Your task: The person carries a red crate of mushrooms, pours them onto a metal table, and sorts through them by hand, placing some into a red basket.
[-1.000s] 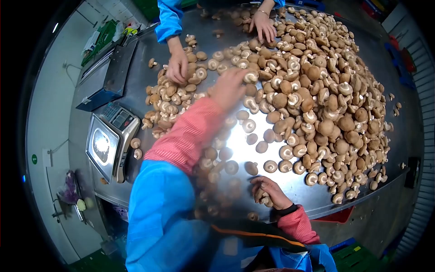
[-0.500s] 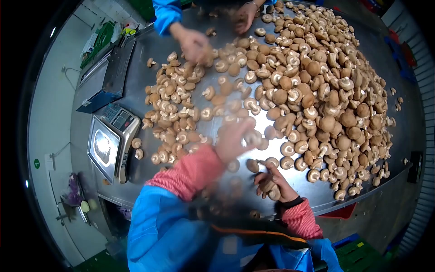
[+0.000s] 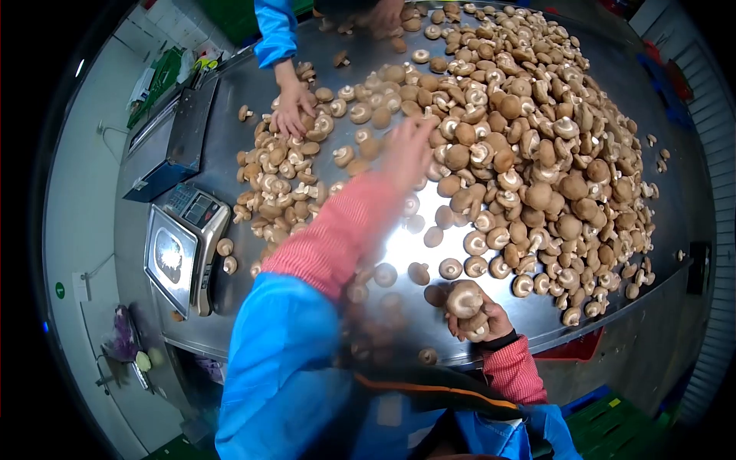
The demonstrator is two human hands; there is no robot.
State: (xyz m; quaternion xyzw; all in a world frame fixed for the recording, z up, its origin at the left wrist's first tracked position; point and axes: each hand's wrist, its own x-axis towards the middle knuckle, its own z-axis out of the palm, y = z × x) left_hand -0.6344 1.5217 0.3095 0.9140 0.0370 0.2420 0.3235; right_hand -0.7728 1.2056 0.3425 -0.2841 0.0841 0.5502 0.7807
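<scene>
Apparent step: gathering — right hand, fingers clamped on mushrooms, over the tabletop. Left hand at the pile, fingers blurred, closure indeterminable — next pick likely needs light pinching.

I'm watching through one camera worn on the person's head, facing forward and steeply down onto the tabletop. It looks from above the near edge, close enough that the person's blue left sleeve looms large at the bottom. The lens is very wide: the near edge bows across my lower picture, and black closes in around the corners. I see past the left edge to a pale wall and past the right edge to a ribbed panel, while the far edge lies up top.
</scene>
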